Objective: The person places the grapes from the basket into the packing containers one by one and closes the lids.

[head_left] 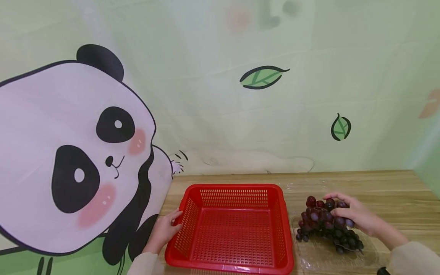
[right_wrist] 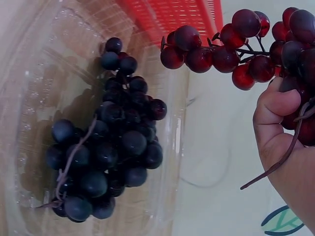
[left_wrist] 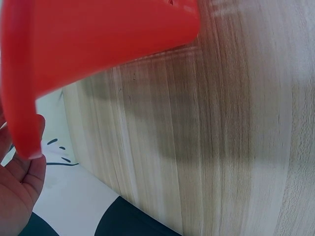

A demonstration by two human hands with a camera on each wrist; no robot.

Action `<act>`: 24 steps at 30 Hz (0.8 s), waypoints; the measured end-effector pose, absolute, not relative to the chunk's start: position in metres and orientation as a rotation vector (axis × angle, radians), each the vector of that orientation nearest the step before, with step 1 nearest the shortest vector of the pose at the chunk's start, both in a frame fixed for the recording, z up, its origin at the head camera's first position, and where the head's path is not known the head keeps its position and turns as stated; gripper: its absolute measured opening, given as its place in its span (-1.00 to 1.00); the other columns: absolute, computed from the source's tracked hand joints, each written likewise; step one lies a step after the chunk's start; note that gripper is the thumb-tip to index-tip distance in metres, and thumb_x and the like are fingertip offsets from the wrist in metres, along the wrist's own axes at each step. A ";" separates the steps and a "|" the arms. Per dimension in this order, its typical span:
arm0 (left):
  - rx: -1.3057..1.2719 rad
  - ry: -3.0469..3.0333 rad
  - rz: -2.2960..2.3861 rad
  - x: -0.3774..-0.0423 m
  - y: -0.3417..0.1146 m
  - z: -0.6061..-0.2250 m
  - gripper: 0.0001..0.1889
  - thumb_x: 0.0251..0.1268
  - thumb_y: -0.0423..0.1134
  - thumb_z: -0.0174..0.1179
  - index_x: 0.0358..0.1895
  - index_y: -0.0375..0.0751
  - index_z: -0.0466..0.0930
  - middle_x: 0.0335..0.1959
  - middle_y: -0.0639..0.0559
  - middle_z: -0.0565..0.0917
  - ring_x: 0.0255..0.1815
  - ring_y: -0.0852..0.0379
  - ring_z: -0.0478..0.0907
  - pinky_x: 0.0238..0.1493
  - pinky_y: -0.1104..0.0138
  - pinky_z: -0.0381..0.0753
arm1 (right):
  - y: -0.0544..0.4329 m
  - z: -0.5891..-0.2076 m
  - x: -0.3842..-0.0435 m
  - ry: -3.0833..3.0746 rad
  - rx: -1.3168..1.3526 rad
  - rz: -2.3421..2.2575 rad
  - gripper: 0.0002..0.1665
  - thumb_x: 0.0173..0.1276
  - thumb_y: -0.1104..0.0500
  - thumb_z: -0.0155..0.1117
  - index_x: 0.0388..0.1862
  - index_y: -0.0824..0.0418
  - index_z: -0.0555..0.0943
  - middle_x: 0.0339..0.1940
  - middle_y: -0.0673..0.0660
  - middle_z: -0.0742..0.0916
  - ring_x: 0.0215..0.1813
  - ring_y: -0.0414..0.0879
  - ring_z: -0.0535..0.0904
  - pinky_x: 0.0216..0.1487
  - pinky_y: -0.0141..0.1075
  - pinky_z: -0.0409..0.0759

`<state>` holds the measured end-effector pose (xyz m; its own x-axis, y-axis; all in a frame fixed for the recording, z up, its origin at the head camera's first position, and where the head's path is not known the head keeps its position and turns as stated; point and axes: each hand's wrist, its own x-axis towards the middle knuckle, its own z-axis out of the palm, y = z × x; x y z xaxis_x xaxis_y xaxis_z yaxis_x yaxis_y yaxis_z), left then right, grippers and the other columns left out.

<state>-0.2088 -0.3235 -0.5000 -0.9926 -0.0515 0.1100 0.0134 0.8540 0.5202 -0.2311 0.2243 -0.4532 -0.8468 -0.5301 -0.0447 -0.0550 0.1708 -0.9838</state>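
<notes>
My right hand (head_left: pixel 361 217) grips a bunch of dark red grapes (head_left: pixel 314 217), thumb and fingers round its upper part. In the right wrist view these red grapes (right_wrist: pixel 224 51) are raised beside a clear plastic box (right_wrist: pixel 173 142), their brown stem hanging past the thumb. A second bunch, of blue-black grapes (right_wrist: pixel 110 142), lies inside that box. At the left, my left hand (head_left: pixel 164 232) holds the rim of a red plastic basket (head_left: pixel 233 238), which has nothing in it. Up close, the left fingers (left_wrist: pixel 35 174) pinch the rim's edge.
Both containers stand side by side on a wood-grain table (head_left: pixel 392 191), basket left and plastic box right. Behind the table hangs a pale green cloth (head_left: pixel 220 126) printed with a panda (head_left: pixel 86 152) and leaves.
</notes>
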 end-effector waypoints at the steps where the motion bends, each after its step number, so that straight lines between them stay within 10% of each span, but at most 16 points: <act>1: 0.036 -2.914 -0.817 -0.209 -0.323 -0.500 -0.57 -0.03 -0.37 0.22 0.02 -0.23 0.53 0.10 -0.12 0.50 -0.13 -0.02 0.59 -0.03 0.11 0.50 | 0.224 -0.455 -0.231 2.077 -0.546 -1.715 -0.56 0.29 0.26 -0.02 -0.04 -0.30 0.41 -0.21 -0.15 0.53 -0.61 -0.38 0.36 -0.65 -0.36 0.45; 24: 0.095 -2.934 -0.898 -0.211 -0.325 -0.502 -0.55 -0.01 -0.36 0.22 0.06 -0.22 0.50 0.14 -0.14 0.46 -0.06 -0.07 0.56 -0.08 0.13 0.54 | 0.219 -0.484 -0.223 2.055 -0.551 -1.687 -0.62 0.25 0.25 0.03 -0.03 -0.16 0.42 -0.10 -0.15 0.48 -0.32 -0.28 0.47 -0.38 -0.35 0.50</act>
<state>-0.2112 -0.3247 -0.5024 -0.9955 -0.0800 0.0503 -0.0382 0.8273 0.5605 -0.2231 0.2188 -0.4837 -0.8318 -0.5503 -0.0726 -0.0361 0.1842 -0.9822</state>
